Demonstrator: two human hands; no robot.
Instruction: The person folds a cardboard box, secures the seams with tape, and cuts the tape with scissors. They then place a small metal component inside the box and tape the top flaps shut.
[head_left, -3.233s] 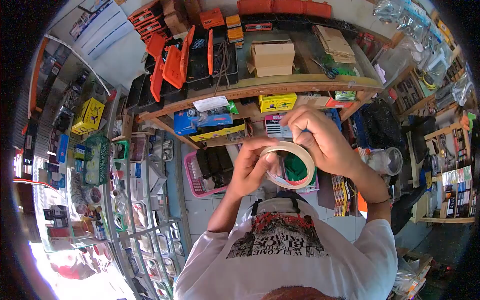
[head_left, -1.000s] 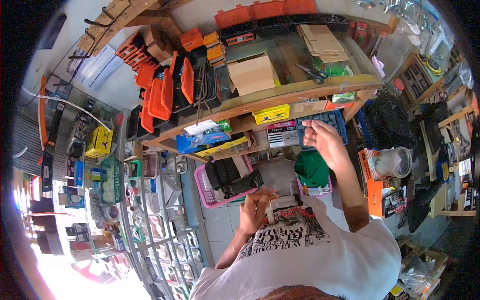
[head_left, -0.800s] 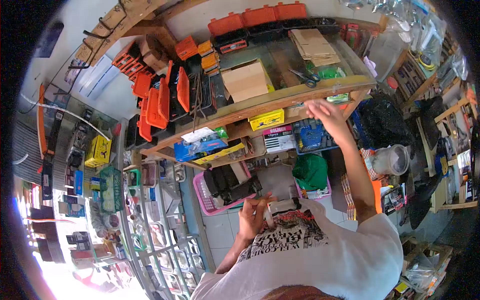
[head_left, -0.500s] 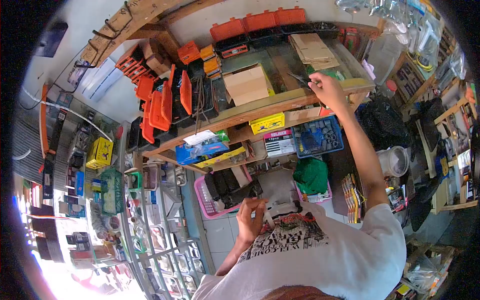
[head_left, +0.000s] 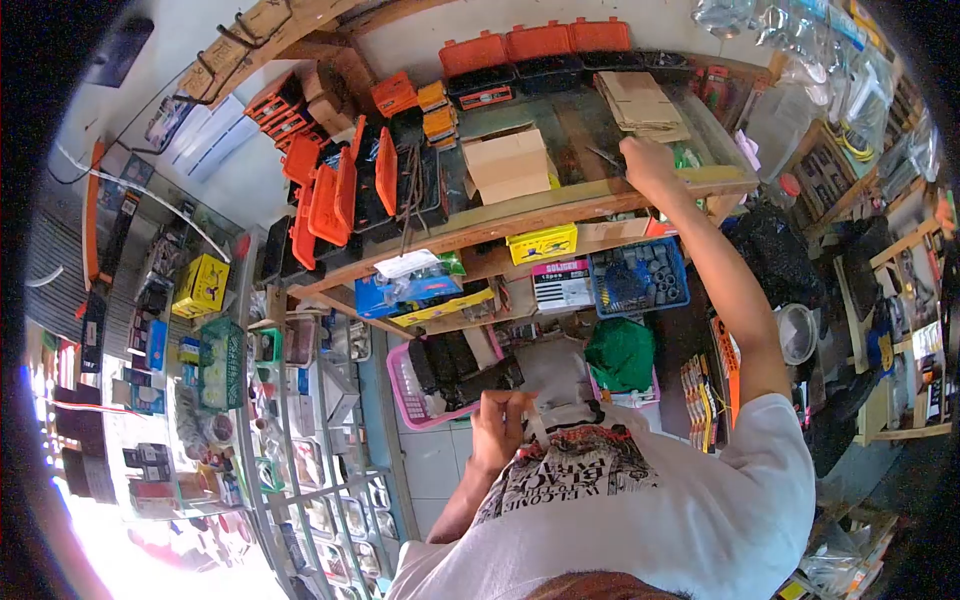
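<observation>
My right hand (head_left: 650,166) is closed over the near end of a dark, pointed tool (head_left: 604,157) on the glass-topped shelf, just below a stack of flat brown cardboard (head_left: 642,104). The tool's handle end is hidden under my fingers. My left hand (head_left: 498,432) is held up in front of my white shirt (head_left: 640,510), its fingers pinched together; anything between them is too small to tell. Beyond the left hand is a pink basket (head_left: 408,392) with black items in it.
An open cardboard box (head_left: 508,166) and orange-lidded cases (head_left: 335,205) stand on the shelf. Below its wooden edge (head_left: 560,207) are a blue tray (head_left: 640,305) of grey fittings and a green bag (head_left: 620,355). A glass display rack stands at the left.
My right hand has closed in over the dark tool's handle end, fingers now less spread. The left hand stays nearly in place, pinched. The view has shifted slightly.
</observation>
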